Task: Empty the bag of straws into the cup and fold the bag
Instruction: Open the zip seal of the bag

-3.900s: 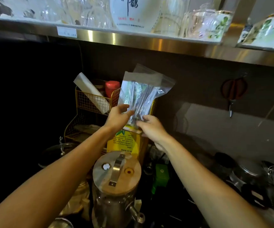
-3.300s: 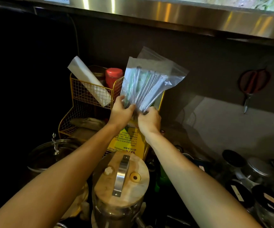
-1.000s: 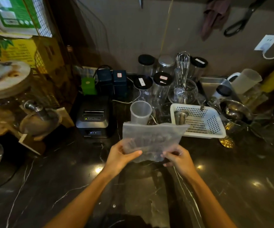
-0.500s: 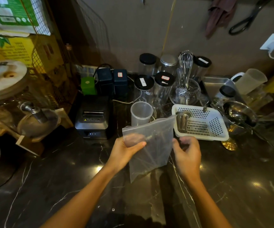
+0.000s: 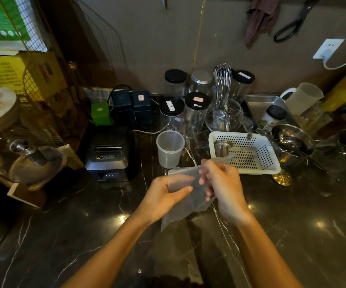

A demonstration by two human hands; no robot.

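Bag (image 5: pixel 185 201): clear plastic, held up above the dark marble tabletop (image 5: pixel 292 235), near the middle of the scene; its lower corner hangs down toward the near side. I cannot tell whether any straws are inside.
Left hand (image 5: pixel 163 196): closed on the left part of the bag, thumb laid across the front of the plastic, fingers behind it.
Right hand (image 5: pixel 223 183): pinching the bag's upper right edge, fingers curled in against the plastic.
Hands together: close to one another, both gripping the same bag, which stretches between them.
Cup (image 5: pixel 170 148): frosted plastic, upright on the tabletop just beyond the bag, slightly to the left; it looks empty.
Basket (image 5: pixel 257 161): white, perforated, on the tabletop to the right of the cup, with a small metal strainer (image 5: pixel 222 147) at its left end.
Printer (image 5: pixel 110 152): black receipt printer, left of the cup.
Jars (image 5: pixel 195 113): several clear ones with black or silver lids, standing along the far wall behind the cup.
Whisk (image 5: pixel 223 84): upright in a glass pitcher beside the jars.
Scissors (image 5: pixel 292 23): hanging on the far wall, upper right.
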